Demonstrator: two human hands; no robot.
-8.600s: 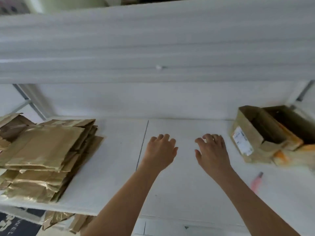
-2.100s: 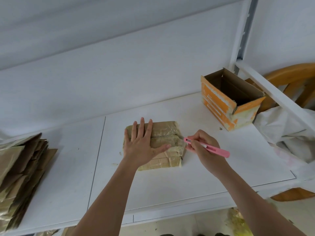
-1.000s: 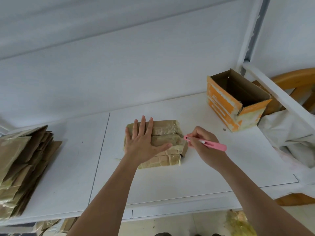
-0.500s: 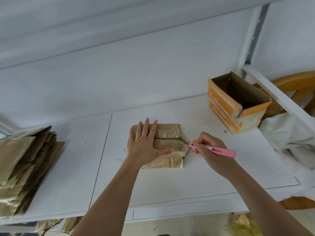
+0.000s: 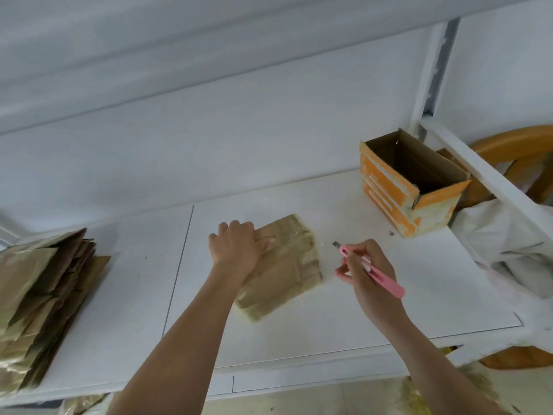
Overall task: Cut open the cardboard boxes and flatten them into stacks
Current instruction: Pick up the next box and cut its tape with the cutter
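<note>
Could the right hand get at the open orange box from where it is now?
Probably yes: bare shelf lies between the right hand and the orange box, but that hand grips the pink cutter, so it isn't free.

You've got a white counter [image 5: 299,330] w/ white back wall [image 5: 239,136] beyond the hands, shelf [image 5: 149,40] overhead, upright post [image 5: 431,64] far right, wooden chair [image 5: 514,145] behind it.
</note>
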